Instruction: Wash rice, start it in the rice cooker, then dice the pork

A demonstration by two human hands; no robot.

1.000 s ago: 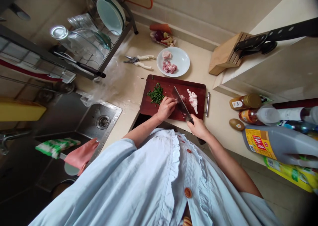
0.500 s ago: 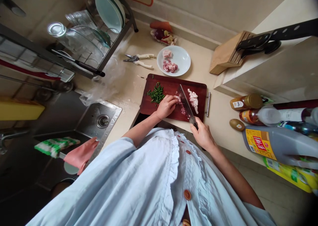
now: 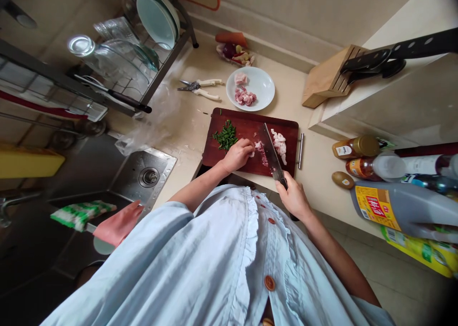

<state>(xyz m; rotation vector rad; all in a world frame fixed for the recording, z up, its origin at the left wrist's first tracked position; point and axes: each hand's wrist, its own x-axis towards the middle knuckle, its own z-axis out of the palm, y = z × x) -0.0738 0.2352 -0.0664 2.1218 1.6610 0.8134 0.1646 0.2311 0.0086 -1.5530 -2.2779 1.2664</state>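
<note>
My right hand (image 3: 294,196) is wrapped round the black handle of a kitchen knife (image 3: 272,149), its wide blade slanting across the red-brown cutting board (image 3: 246,118). Close to the left of the blade lies chopped pink meat (image 3: 263,155). My left hand (image 3: 236,155) rests low on the board with curled fingers, and a small pale piece of meat (image 3: 252,154) shows at the fingertips. Cut green vegetable pieces (image 3: 226,135) are heaped beyond that hand. Right of the blade sits a pile of whitish, fatty meat (image 3: 279,144).
Behind the board, a white plate (image 3: 266,89) bears more meat, with kitchen shears (image 3: 200,88) to its left. A knife block (image 3: 324,78) stands at right, near several bottles and a kiwi (image 3: 342,179). The sink (image 3: 125,173) and dish rack (image 3: 166,70) are at left.
My left hand has drawn slightly left, away from the chopped meat. The knife blade has shifted a little right, leaving more of the cut meat visible.
</note>
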